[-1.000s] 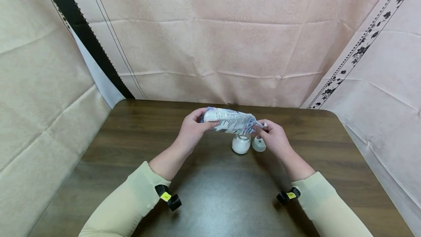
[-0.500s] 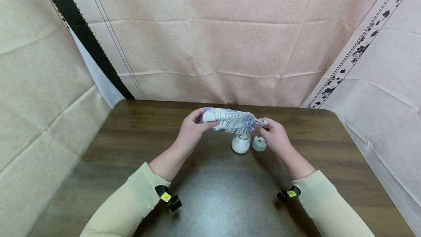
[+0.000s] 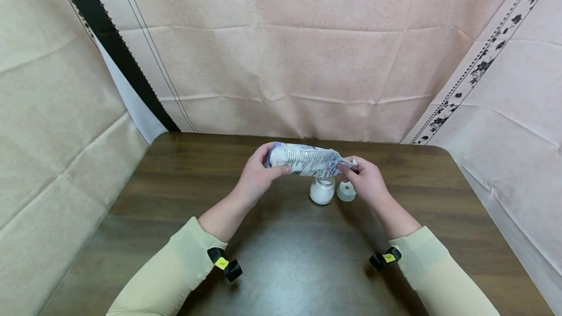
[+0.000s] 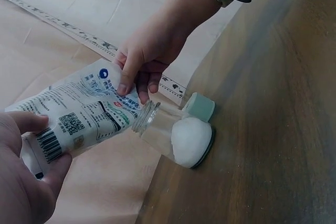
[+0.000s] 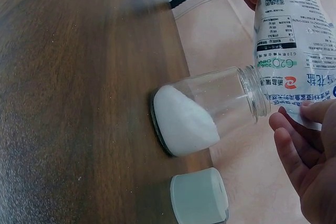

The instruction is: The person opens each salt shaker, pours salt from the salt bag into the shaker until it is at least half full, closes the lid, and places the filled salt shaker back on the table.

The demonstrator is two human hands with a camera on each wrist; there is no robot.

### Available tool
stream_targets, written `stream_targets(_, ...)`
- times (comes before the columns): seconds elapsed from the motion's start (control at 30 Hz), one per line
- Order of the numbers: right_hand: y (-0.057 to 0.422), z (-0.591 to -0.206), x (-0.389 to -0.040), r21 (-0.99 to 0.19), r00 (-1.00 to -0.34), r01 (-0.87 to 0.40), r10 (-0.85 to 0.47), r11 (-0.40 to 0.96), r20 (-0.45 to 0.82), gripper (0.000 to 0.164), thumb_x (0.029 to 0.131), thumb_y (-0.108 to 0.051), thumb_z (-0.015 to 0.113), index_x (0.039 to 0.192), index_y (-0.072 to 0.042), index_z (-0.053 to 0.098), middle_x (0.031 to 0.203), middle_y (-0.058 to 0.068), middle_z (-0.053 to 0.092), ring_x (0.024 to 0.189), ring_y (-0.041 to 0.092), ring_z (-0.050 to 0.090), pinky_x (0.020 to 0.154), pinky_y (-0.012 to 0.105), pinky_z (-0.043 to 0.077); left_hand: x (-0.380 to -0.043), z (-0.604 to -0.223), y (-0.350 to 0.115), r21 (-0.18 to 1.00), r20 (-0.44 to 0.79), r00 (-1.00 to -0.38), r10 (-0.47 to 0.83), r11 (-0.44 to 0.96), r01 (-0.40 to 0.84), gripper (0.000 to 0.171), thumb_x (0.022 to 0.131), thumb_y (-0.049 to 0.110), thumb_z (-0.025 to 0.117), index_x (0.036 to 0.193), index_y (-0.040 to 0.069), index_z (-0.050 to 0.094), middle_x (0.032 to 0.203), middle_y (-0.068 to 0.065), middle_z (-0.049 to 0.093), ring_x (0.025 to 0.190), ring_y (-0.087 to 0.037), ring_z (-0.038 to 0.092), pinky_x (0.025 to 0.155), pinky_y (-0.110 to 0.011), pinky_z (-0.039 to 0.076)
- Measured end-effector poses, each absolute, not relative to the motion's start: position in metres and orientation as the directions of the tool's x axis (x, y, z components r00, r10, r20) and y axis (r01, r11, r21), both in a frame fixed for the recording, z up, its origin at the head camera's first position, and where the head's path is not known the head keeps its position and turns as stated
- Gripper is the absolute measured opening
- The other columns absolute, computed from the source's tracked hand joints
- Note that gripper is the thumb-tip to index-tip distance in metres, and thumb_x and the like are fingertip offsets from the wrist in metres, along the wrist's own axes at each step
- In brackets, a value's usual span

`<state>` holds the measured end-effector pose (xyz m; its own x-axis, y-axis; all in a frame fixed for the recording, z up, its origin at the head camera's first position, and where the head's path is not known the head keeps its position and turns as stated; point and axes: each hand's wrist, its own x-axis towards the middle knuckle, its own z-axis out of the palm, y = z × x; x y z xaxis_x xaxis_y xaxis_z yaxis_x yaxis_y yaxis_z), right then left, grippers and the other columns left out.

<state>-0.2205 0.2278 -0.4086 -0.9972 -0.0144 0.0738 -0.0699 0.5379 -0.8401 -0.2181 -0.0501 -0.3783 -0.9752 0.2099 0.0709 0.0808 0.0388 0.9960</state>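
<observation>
A white printed bag of salt [image 3: 307, 160] is held on its side above the table by both hands. My left hand [image 3: 258, 172] grips the bag's bottom end, thumb on the near face. At the other end my right hand [image 3: 362, 179] pinches the narrowed mouth of the bag. Just under that mouth stands a clear glass jar [image 5: 231, 98], its neck close to the bag. A heap of white salt [image 5: 184, 121] lies in the jar, sloping to one side. Beside the jar sits a pale green lid [image 5: 199, 198]. Whether salt is flowing cannot be made out.
The dark wooden table [image 3: 281, 243] has rounded far corners. Pale cloth [image 3: 281, 62] hangs behind its far edge and on both sides. Each sleeve carries a black wrist camera [image 3: 225, 265]. A few white specks lie on the wood.
Both hands and the bag stay almost where they were. The bag's left end has shifted very slightly left and up. The jar and lid have not moved.
</observation>
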Motion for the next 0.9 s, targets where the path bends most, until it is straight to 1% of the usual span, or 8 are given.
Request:
stream_targets(0.1,0.2274,-0.4083,-0.2202,-0.838,-0.997,-0.07,-0.011,0.54,0.075,0.02,0.087,-0.033,0.063,0.098,-0.017,0.064,0.087,0.005,0.068,0.084,0.033,0.062,0.065,0.034,0.049,-0.2183,-0.3784,-0.0498,0.994,0.08,-0.972,0.219,0.05,0.094,0.059,0.075,0.013,0.077,0.126,0.018,0.046,0.119,-0.003,0.053,0.108,-0.019,0.053,0.087,-0.034,0.047)
stream_targets(0.2,0.2274,-0.4083,-0.2199,-0.835,-0.997,-0.068,-0.012,0.545,0.074,0.02,0.088,-0.033,0.063,0.098,-0.017,0.064,0.088,0.006,0.068,0.082,0.03,0.062,0.065,0.034,0.049,-0.2184,-0.3786,-0.0496,0.993,0.081,-0.972,0.22,0.064,0.097,0.061,0.074,0.011,0.077,0.126,0.019,0.046,0.119,-0.002,0.053,0.107,-0.019,0.053,0.087,-0.034,0.047)
stream_targets(0.43,0.2282,-0.4085,-0.22,-0.842,-0.997,-0.067,-0.014,0.535,0.071,0.019,0.088,-0.032,0.062,0.099,-0.017,0.064,0.093,0.012,0.068,0.079,0.024,0.062,0.066,0.034,0.049,-0.2194,-0.3794,-0.0499,0.991,0.087,-0.968,0.235,0.076,0.107,0.061,0.075,0.01,0.077,0.126,0.022,0.045,0.12,-0.001,0.054,0.108,-0.018,0.054,0.087,-0.035,0.048)
stream_targets(0.67,0.2282,-0.4091,-0.2207,-0.848,-0.999,-0.048,-0.007,0.528,0.052,0.021,0.087,-0.035,0.063,0.099,-0.018,0.064,0.091,0.005,0.068,0.079,0.022,0.062,0.067,0.034,0.048,-0.2204,-0.3804,-0.0496,0.991,0.095,-0.969,0.229,0.069,0.113,0.06,0.075,0.01,0.077,0.125,0.02,0.046,0.119,-0.002,0.055,0.107,-0.018,0.055,0.087,-0.035,0.048)
stream_targets(0.9,0.2279,-0.4096,-0.2203,-0.859,-1.0,-0.026,-0.005,0.511,0.028,0.021,0.087,-0.035,0.063,0.1,-0.018,0.064,0.094,0.005,0.068,0.084,0.029,0.063,0.072,0.041,0.05,-0.2215,-0.3827,-0.0486,0.991,0.092,-0.97,0.223,0.072,0.111,0.059,0.075,0.01,0.077,0.124,0.02,0.047,0.118,-0.002,0.054,0.107,-0.019,0.055,0.087,-0.035,0.047)
